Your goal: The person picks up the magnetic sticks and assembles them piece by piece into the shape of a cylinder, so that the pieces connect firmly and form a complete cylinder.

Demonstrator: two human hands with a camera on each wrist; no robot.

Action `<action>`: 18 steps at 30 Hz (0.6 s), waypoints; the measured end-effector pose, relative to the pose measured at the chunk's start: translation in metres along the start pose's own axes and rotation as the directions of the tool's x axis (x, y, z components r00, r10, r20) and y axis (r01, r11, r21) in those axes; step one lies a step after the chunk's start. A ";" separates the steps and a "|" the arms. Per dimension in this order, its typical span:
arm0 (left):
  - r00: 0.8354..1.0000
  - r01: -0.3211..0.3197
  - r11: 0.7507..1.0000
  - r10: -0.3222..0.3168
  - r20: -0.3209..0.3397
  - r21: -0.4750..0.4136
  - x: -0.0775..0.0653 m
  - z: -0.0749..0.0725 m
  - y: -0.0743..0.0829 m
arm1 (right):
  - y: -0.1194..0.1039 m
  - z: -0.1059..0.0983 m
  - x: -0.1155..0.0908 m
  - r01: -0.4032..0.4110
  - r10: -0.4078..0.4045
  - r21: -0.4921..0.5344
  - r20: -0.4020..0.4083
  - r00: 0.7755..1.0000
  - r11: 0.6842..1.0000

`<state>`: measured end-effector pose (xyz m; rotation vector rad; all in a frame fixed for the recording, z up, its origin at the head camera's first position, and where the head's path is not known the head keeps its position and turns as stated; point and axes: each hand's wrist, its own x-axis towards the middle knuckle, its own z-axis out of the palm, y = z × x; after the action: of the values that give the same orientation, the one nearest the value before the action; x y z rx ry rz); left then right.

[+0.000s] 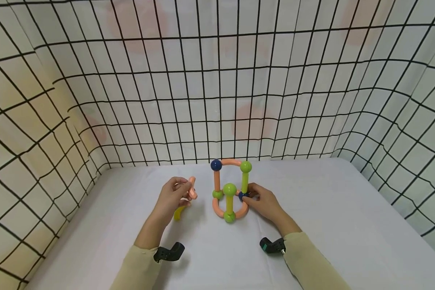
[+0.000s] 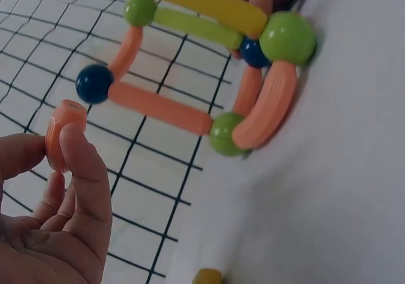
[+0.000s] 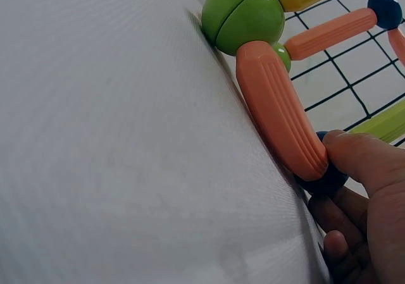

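A toy frame of balls and rods stands on the table, with three uprights rising from a ring of curved orange rods [image 3: 278, 107]. Two of the uprights are joined at the top by another curved orange rod [image 1: 231, 162]; the front yellow upright [image 1: 230, 205] carries a loose-ended green ball [image 1: 230, 189]. My right hand [image 1: 266, 203] pinches the dark blue ball [image 3: 326, 181] at the ring's right side. Left of the frame, my left hand [image 1: 172, 197] holds a curved orange rod [image 2: 63, 129] between thumb and fingers, raised and apart from the frame.
A yellow curved piece [image 1: 179, 212] lies on the white table [image 1: 217, 257] below my left hand. Behind and at both sides rises a pale wall covered with black netting [image 1: 217, 80]. A black wrist device [image 1: 169, 252] sits on each forearm.
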<state>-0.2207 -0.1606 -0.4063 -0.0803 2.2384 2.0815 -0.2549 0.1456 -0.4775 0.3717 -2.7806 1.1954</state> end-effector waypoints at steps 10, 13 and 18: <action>0.994 -0.054 0.994 0.063 0.087 -0.097 -0.001 0.026 0.015 | 0.000 0.001 0.000 -0.009 0.009 -0.002 0.003 1.000 1.000; 0.993 -0.060 0.989 0.073 0.091 -0.133 -0.001 0.033 0.019 | 0.000 0.001 0.000 -0.007 0.007 0.000 0.003 1.000 1.000; 0.993 -0.062 0.987 0.076 0.090 -0.148 0.000 0.043 0.022 | 0.000 0.000 0.000 0.005 -0.005 0.001 -0.001 1.000 1.000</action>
<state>-0.2218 -0.1164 -0.3874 0.0867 2.0616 2.2310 -0.2546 0.1454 -0.4774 0.3781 -2.7773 1.1952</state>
